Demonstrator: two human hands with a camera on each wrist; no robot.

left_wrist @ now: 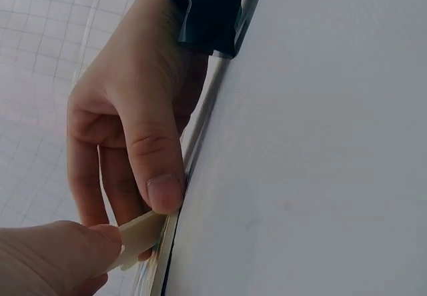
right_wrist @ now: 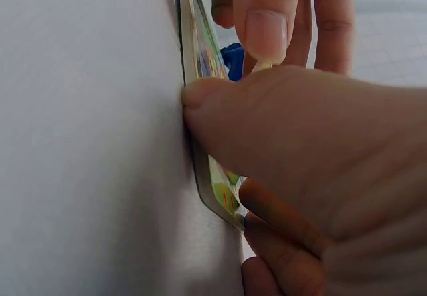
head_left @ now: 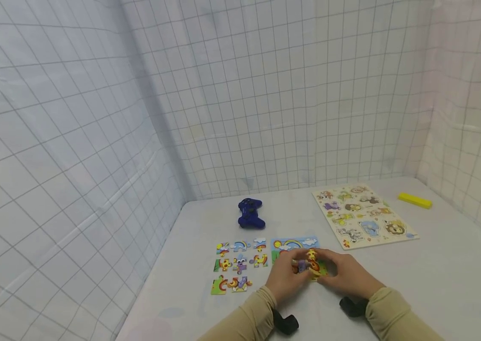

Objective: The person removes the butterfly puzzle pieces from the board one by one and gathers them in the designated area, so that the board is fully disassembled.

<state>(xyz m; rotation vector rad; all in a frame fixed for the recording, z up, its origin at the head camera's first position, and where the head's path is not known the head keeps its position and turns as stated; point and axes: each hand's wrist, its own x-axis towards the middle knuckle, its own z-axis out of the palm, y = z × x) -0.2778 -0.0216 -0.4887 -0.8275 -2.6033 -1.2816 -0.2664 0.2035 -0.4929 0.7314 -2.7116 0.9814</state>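
Note:
A picture puzzle board with a rainbow scene lies flat, its near part covered by both hands. My left hand pinches a small puzzle piece over the board; its pale edge shows below the left thumb. Opposite it, my right hand holds the other side of the piece, thumb at the board's near edge in the right wrist view. A giraffe-patterned part shows between the hands. Some fingertips are hidden.
Several loose puzzle pieces lie in rows left of the board. Behind them is a blue game controller. A wooden animal puzzle board lies at the back right, beside a yellow block. Gridded cloth walls enclose the table.

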